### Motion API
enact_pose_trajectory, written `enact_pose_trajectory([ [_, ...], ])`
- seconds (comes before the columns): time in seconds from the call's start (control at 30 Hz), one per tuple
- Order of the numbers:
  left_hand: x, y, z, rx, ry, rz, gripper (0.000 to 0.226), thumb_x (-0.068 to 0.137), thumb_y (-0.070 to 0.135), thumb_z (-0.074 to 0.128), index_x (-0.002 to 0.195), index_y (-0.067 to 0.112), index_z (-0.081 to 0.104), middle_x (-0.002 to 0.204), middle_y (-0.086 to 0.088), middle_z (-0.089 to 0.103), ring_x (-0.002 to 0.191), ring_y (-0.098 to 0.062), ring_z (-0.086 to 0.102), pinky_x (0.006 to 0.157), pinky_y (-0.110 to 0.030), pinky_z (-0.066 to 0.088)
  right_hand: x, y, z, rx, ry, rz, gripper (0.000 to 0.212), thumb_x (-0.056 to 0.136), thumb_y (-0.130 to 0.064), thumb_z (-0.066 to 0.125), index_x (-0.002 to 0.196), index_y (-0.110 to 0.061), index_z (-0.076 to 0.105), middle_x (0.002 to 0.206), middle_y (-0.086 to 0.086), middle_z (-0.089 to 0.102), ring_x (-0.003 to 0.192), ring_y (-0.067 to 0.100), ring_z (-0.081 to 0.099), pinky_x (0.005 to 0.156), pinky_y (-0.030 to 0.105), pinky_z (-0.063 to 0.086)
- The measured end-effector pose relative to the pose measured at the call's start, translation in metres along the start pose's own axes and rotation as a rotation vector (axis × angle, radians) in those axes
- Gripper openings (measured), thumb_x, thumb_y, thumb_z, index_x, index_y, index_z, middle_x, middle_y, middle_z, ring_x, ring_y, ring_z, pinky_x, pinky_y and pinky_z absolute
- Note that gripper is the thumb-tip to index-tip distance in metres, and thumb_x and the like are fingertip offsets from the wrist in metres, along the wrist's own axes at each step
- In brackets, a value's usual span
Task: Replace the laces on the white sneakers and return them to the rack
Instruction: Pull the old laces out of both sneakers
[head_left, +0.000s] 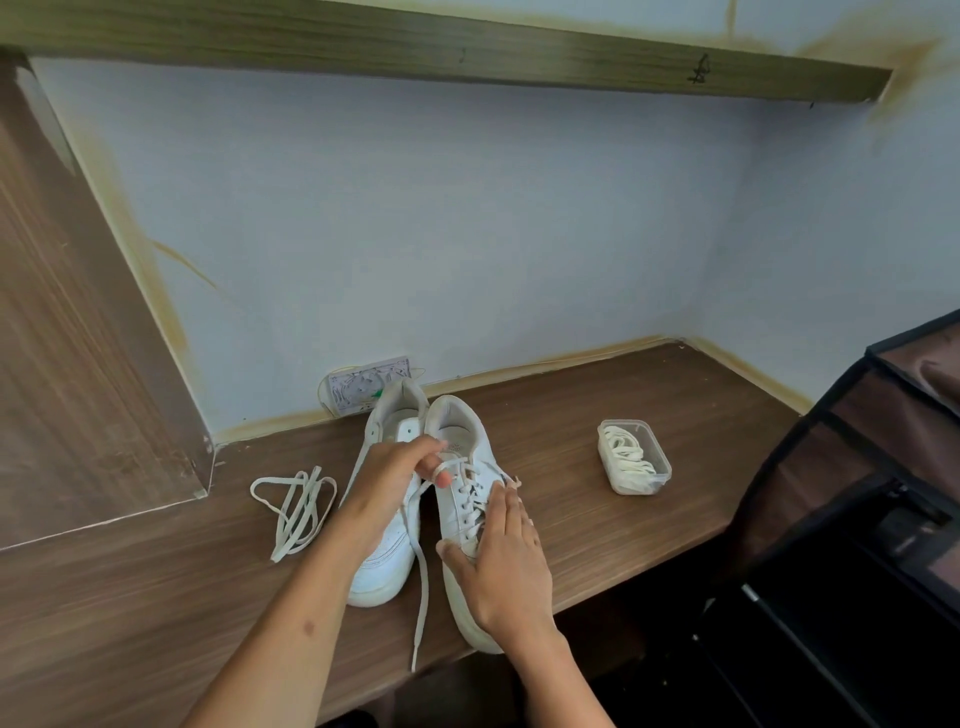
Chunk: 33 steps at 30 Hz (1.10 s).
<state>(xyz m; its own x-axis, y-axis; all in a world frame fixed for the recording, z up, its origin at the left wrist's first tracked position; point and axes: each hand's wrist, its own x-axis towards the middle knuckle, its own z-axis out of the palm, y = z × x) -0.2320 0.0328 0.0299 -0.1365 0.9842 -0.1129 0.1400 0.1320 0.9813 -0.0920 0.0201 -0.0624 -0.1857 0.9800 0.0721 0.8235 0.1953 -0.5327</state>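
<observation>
Two white sneakers stand side by side on the brown wooden table, toes toward me and heels toward the wall. The left sneaker has no lace in its upper eyelets that I can see. The right sneaker has a lace crossing through its eyelets.

My left hand is above the tongues of the shoes. Its fingers are curled and they pinch the lace near the top of the right sneaker. From there, one long end of this lace hangs down between the two shoes and goes over the front edge of the table.

My right hand lies on the right sneaker with the fingers straight and together, pressing on the front part and the side of the shoe. It does not grip anything.

To the left of the shoes, a loose lace lies on the table in a few loops, apart from the left sneaker. To the right, well apart from the shoes, a small clear plastic box stands without a lid, and there are pale laces inside it.

A white socket plate sits on the wall behind the heels. At the right edge there is a dark fabric shoe rack.
</observation>
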Motion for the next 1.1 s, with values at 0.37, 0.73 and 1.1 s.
enact_pose_trajectory([
  [0.37,0.015,-0.015,0.009,0.184,0.067,-0.023,0.018,0.071,0.056,0.070,0.075,0.040,0.077,0.076,0.004,0.073,0.068,-0.009,0.054,0.094,-0.043,0.042,0.001,0.001,0.000,0.010,-0.001,-0.002,0.093,0.094,-0.063,0.040,0.154,-0.012,-0.009,0.164,0.006,-0.005,0.151,0.017,-0.004,0.117,0.026,-0.004],
  [0.73,0.017,-0.022,-0.024,0.807,0.599,0.073,0.015,0.084,0.043,0.068,0.074,0.035,0.075,0.107,0.016,0.063,0.108,-0.019,0.050,0.086,-0.038,0.025,0.002,0.001,-0.002,0.018,-0.037,0.012,0.094,0.094,-0.062,0.042,0.155,-0.012,-0.010,0.164,0.006,-0.008,0.151,0.017,-0.005,0.119,0.028,-0.002],
  [1.1,0.026,-0.030,0.005,1.051,0.425,0.447,0.024,0.090,0.044,0.059,0.111,0.039,0.070,0.124,0.014,0.058,0.118,-0.019,0.043,0.102,-0.044,0.024,0.006,0.006,-0.010,0.024,-0.134,-0.008,0.094,0.093,-0.063,0.044,0.155,-0.018,-0.011,0.163,0.001,-0.013,0.150,0.015,-0.008,0.121,0.030,0.002],
])
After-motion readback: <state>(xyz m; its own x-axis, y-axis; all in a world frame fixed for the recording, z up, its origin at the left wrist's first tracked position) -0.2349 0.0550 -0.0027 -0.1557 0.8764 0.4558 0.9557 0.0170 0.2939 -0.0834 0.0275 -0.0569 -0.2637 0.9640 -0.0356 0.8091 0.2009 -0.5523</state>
